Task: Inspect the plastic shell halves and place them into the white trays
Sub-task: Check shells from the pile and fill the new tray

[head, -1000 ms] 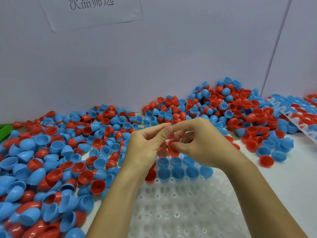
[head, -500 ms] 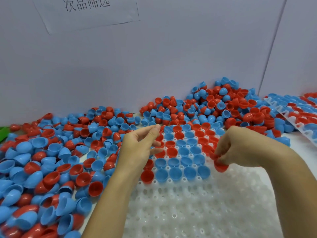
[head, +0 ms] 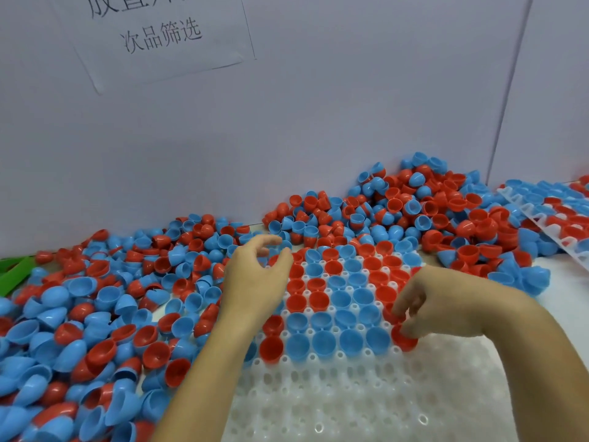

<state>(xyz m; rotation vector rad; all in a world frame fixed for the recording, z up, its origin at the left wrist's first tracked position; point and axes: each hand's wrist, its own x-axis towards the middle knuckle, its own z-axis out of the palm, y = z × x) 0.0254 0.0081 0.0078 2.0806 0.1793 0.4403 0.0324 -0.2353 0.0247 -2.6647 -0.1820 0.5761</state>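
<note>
From the head camera, we saw our right hand [head: 446,306] curled down over the white tray [head: 366,397], its fingertips pinching a red shell half [head: 404,339] at the right end of the nearest filled row, just beside four blue halves [head: 338,341] seated open side up. Whether that red half already sat in its pocket we could not tell. Our left hand [head: 255,275] hovered at the tray's left edge with fingers loosely bent and spread, holding nothing we could make out. The far part of the tray was filled with red and blue halves, and the near pockets showed bare white. Loose shell halves [head: 95,314] lay heaped to the left and along the wall behind. A second tray [head: 556,232] with halves sat at the far right. A paper sign [head: 159,36] hung on the wall.
</note>
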